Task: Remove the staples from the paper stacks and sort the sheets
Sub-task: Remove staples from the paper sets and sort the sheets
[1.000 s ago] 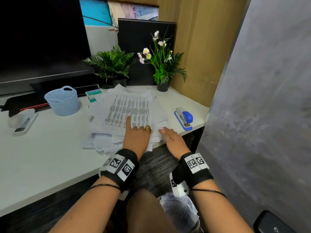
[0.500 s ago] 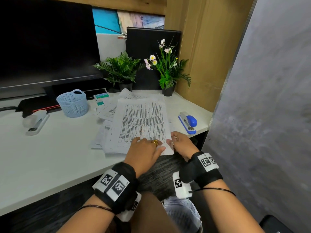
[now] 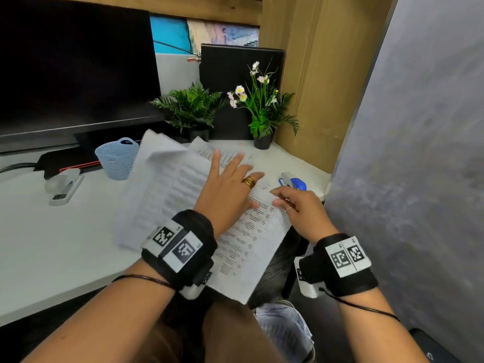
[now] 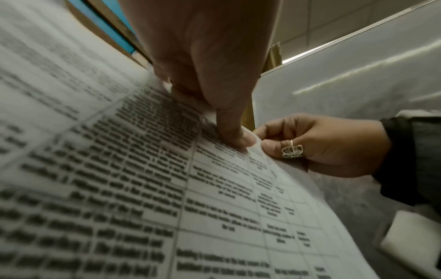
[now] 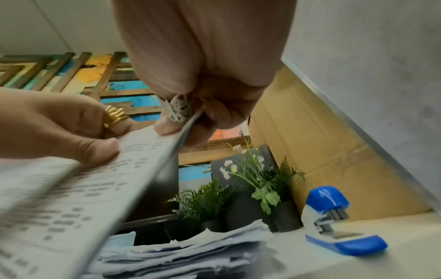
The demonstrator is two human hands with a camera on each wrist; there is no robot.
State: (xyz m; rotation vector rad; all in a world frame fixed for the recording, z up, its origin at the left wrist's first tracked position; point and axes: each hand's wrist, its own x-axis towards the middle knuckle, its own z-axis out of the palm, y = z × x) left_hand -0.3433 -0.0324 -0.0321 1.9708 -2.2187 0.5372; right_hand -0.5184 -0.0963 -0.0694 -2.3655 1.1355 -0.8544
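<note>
Top sheet lifting off the packet, corner at risk.

My right hand [image 3: 301, 208] pinches the thin, floppy printed packet [image 3: 243, 247] at its corner, held above the desk [image 3: 52, 244] edge; my left hand [image 3: 227, 189] lies flat on it, fingers straight. Pulling hard against a staple I can't see would probably tear the corner. The loose, crumpled pile [image 5: 190, 251] beneath could slide.

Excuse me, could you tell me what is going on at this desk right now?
A person is working through stapled papers. The right hand pinches the corner of a printed stack lifted off the desk, while the left hand lies spread on top with its fingers straight. More loose sheets lie piled beneath, and a blue stapler sits untouched nearby.
</note>
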